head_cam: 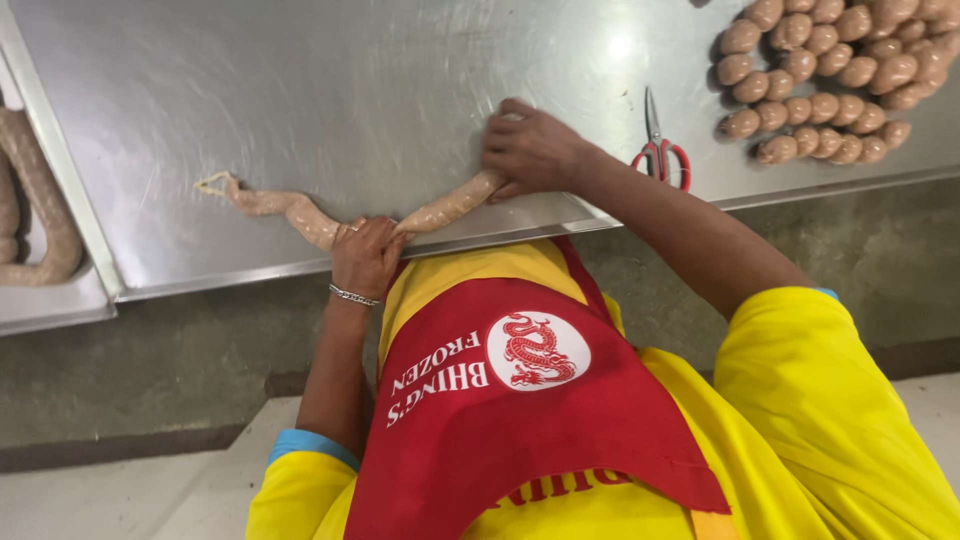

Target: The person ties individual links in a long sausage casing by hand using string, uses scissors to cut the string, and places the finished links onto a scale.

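A long raw sausage [300, 212] is stretched along the steel table [300, 90] edge, around 6 o'clock on it. It's pinched tight mid-length by the left hand [365, 258], fingers closed round it. The right hand [530, 150] is pressed over its 3 o'clock end, fingers curled loosely. Red scissors [660, 155] are parked just beside, linked sausages [830, 80] piled at 2 o'clock.

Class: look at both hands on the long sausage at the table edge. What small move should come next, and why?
Probably twist the stretch between the hands. The left hand pinches the sausage rope while the right hand presses its other end; finished links lie coiled beyond the scissors.
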